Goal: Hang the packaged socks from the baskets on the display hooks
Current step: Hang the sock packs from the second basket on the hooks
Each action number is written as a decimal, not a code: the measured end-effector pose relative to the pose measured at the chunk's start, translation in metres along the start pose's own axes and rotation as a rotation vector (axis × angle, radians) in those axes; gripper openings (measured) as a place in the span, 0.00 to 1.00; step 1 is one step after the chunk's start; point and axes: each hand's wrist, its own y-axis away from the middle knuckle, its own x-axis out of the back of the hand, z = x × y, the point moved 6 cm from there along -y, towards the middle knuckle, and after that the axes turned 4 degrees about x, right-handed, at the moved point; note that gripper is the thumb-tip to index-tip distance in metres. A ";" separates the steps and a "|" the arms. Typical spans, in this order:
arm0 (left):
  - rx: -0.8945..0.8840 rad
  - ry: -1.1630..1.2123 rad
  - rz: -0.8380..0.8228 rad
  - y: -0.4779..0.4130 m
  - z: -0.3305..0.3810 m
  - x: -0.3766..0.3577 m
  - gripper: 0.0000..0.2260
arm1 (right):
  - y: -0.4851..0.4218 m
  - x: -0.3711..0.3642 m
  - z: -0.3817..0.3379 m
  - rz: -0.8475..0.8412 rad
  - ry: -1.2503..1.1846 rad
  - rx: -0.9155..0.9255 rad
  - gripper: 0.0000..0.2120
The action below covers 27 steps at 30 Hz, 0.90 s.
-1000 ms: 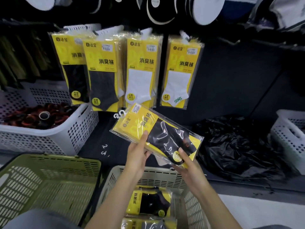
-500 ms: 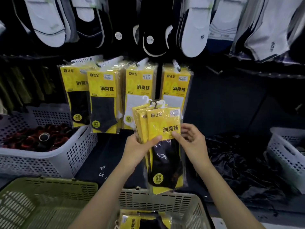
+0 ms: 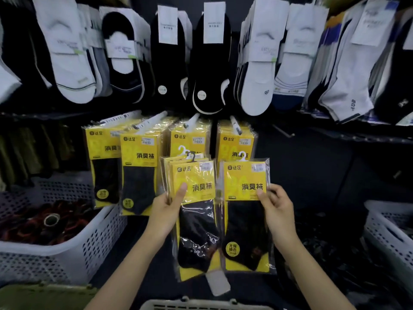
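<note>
My left hand (image 3: 166,208) grips a small stack of yellow sock packs (image 3: 194,211) with black socks, thumb on the front card. My right hand (image 3: 276,205) pinches a single yellow pack (image 3: 244,211) by its right edge, held upright just right of the stack. Each pack has a small plastic hanger at the top. Behind them, four rows of the same yellow packs (image 3: 138,171) hang on display hooks (image 3: 235,125). The white basket rim (image 3: 201,304) shows at the bottom edge.
Loose white and black socks (image 3: 210,63) hang on the upper row. A white basket (image 3: 73,249) with dark red items stands at the left, a green basket (image 3: 42,296) at bottom left, another white basket (image 3: 393,231) at the right, black plastic beside it.
The view has tilted up toward the hooks. My right hand has drawn one pack off the stack and moved it to the right, so the packs are now side by side.
</note>
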 end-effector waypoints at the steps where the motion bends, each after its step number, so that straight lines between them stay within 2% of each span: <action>1: 0.001 -0.013 0.014 -0.006 0.004 0.004 0.25 | -0.009 0.002 -0.003 0.038 0.024 0.031 0.02; 5: -0.030 -0.004 0.089 -0.025 0.023 0.017 0.24 | -0.046 0.002 -0.013 0.114 0.078 0.093 0.03; 9: -0.048 -0.002 0.128 -0.036 0.034 0.023 0.24 | -0.074 -0.015 -0.014 0.085 0.098 0.113 0.04; 14: -0.055 -0.018 0.128 -0.042 0.035 0.023 0.26 | -0.094 -0.033 0.007 0.086 0.163 0.086 0.03; 21: -0.056 0.011 0.112 -0.046 0.034 0.018 0.25 | -0.125 -0.036 0.034 0.252 0.289 -0.066 0.15; 27: -0.042 0.015 0.113 -0.042 0.031 0.017 0.25 | -0.121 -0.028 0.033 0.344 0.350 -0.078 0.16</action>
